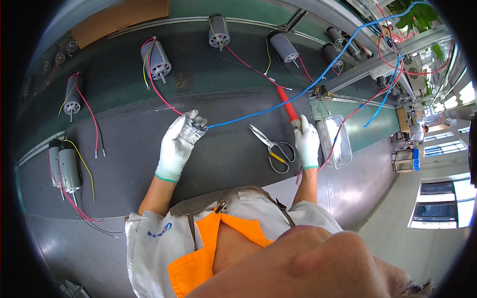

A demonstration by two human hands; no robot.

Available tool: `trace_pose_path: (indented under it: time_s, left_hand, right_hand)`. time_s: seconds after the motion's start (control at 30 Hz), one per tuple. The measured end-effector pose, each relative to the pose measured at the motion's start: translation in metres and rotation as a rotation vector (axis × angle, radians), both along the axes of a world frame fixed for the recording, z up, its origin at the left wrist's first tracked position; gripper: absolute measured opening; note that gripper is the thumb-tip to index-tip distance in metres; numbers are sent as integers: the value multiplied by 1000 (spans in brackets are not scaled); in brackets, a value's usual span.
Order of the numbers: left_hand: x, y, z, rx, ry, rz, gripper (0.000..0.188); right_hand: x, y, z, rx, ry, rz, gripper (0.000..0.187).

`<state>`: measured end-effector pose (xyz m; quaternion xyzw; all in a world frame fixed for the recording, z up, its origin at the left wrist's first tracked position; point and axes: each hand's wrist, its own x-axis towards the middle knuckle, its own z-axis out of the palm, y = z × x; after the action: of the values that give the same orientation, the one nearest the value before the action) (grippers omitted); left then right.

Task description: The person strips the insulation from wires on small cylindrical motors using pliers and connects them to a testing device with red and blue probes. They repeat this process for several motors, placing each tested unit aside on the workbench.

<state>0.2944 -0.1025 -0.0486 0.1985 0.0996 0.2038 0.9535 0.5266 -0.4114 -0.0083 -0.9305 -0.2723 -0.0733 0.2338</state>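
Note:
My left hand (180,141), in a white glove with greyed fingertips, is closed on the end of a thin blue cable (256,113). A red wire (166,103) from a grey motor (157,60) also runs into those fingers, which hide where the two meet. The blue cable rises to the upper right. My right hand (307,141), gloved too, is closed round a long red tool (286,103) that points away from me; its kind is unclear. Between my hands, scissors (271,148) with dark handles lie on the dark mat (218,159).
Several more motors (218,32) with loose wires stand along the back and left of the bench. At the right is a clear plastic tray (344,154), beside a metal frame (380,67) hung with red and blue lines. A red line (343,124) passes near my right hand.

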Motion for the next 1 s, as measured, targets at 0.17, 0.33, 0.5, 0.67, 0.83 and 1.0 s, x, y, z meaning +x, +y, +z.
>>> trace_pose_path:
  time_s: [0.17,0.33,0.5,0.67,0.83,1.0]
  left_hand:
    - [12,8,-17,115,92,-27,38]
    - [-7,29,-13,1014,618,348,34]
    - [-128,106,-3,1924,1502,1183,32]
    - [-118,73,8,2051,1211,1014,44]
    - [-23,34,-9,2073,681,613,54]
    - [12,29,-24,2109,617,356,57]
  right_hand:
    - [-52,57,20,537,742,244,72]
    - [-111,131,35,764,1097,925,47]
    - [-60,125,50,696,752,340,46]
    - [-20,161,0,150,606,348,44]
    - [56,330,0,-135,-401,339,81]
    - [92,407,-42,-347,-436,167,90]
